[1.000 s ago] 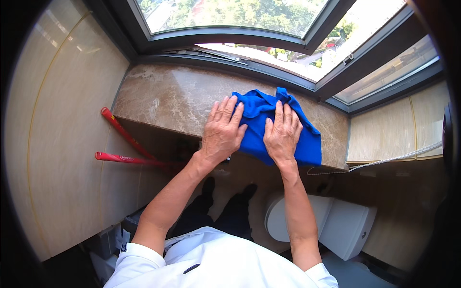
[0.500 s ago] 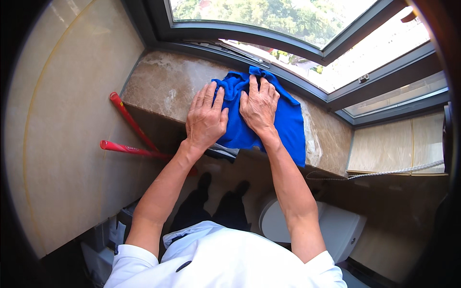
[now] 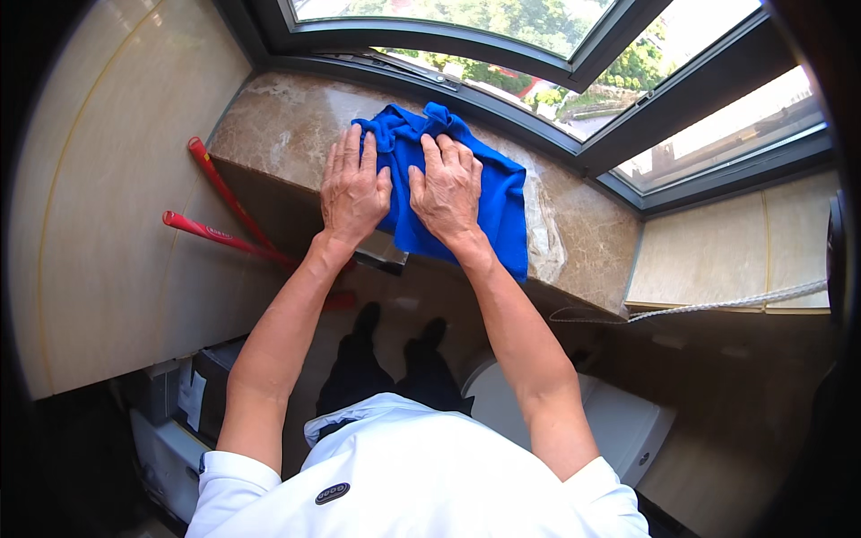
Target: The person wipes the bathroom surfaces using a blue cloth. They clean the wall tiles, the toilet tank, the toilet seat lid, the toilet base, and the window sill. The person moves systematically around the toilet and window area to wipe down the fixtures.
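Note:
A blue cloth (image 3: 502,202) lies crumpled along its far edge on the brown marble window sill (image 3: 587,247), and its near side hangs over the sill's front edge. My left hand (image 3: 352,191) rests flat on the cloth's left part, fingers stretched toward the window. Beside it, my right hand (image 3: 450,186) presses on the middle of the cloth with its fingers extended. Both palms face down, and neither hand grips the fabric. Below the left hand, a greyish flat piece (image 3: 384,251) shows partly under the sill's edge; what it is I cannot tell.
Beyond the sill stands an open dark-framed window (image 3: 430,36). Two red handles (image 3: 215,231) lean by the left tiled wall (image 3: 117,197). A white toilet (image 3: 619,421) stands below right, and a pale braided cord (image 3: 726,299) hangs at the right. Boxes (image 3: 166,448) sit lower left.
The whole view has shifted, so the sill and cloth appear further left and higher. My right hand's fingers have come down from the cloth's bunched far edge and lie flatter. The left hand stays on the cloth.

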Available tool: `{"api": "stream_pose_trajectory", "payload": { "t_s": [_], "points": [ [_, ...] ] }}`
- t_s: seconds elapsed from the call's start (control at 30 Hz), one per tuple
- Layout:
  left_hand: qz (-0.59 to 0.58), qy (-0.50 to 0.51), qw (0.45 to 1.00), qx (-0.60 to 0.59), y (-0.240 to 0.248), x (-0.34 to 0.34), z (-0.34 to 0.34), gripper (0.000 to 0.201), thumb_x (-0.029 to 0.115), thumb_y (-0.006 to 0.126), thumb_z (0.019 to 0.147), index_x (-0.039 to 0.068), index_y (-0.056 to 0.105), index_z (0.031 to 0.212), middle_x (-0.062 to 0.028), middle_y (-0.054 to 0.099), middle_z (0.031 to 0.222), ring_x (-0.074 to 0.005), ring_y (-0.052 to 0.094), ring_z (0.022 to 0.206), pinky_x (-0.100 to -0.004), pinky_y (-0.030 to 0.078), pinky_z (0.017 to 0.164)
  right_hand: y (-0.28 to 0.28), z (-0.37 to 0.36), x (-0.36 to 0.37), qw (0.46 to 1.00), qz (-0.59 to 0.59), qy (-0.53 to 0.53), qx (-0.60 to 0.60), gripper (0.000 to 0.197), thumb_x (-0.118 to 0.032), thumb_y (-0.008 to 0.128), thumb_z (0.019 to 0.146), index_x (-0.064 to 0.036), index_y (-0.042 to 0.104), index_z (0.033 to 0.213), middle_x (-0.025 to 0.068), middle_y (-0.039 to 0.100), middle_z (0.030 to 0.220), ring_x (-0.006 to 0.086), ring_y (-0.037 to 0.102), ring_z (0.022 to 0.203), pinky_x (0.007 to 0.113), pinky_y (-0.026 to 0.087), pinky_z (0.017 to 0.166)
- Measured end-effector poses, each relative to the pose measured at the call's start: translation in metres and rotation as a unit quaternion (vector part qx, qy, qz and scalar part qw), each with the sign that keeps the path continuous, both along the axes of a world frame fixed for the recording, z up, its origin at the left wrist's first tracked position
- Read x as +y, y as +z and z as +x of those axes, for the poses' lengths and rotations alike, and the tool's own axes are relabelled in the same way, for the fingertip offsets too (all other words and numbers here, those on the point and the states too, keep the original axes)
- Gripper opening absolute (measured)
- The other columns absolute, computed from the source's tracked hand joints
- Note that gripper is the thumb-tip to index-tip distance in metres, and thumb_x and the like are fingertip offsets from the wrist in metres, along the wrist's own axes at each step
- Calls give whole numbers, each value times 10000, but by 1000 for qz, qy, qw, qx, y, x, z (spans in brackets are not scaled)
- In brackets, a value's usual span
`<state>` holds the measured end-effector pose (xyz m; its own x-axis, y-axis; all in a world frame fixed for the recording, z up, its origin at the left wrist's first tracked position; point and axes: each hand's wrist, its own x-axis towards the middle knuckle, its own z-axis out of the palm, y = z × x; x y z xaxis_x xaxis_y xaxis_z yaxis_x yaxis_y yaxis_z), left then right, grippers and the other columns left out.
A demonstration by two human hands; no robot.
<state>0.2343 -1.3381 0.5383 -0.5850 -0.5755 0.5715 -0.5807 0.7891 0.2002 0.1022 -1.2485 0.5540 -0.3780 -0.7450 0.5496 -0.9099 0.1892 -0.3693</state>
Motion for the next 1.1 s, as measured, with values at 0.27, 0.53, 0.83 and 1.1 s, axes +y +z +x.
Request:
{"api": "stream_pose_trajectory", "payload": {
  "t_s": [0.27, 0.53, 0.83, 1.1],
  "points": [
    [35, 11, 999, 15, -5, 61, -5, 585, 214, 608, 895, -59, 487, 1398, -260, 412, 1496, -389, 386, 1403, -514, 240, 1188, 2, 0, 51, 999, 29, 40, -3, 503, -233, 655, 838, 7, 594, 1276, 215, 555, 1311, 356, 469, 1233, 463, 323, 1056],
    [45, 13, 998, 36, -4, 63, -7, 577, 182, 629, 873, -22, 506, 1399, -234, 428, 1493, -375, 390, 1404, -513, 257, 1182, 5, -2, 37, 995, 73, 41, 53, 535, -202, 636, 844, 5, 552, 1330, 220, 516, 1348, 363, 449, 1261, 467, 308, 1071],
    [58, 1, 997, 43, 4, 5, 22, 521, 147, 617, 884, -2, 539, 1378, -211, 475, 1462, -375, 454, 1352, -490, 328, 1139, 4, 14, -36, 995, 70, 37, 61, 506, -204, 597, 856, -7, 570, 1322, 234, 531, 1348, 368, 449, 1274, 469, 309, 1077],
    [60, 27, 998, 16, 10, -73, 40, 533, 173, 631, 879, -2, 533, 1373, -204, 486, 1446, -358, 467, 1334, -473, 357, 1108, 4, 21, -125, 993, 52, 64, 87, 462, -190, 607, 835, -39, 606, 1271, 185, 579, 1216, 330, 509, 1113, 447, 365, 965]
  ]
}}
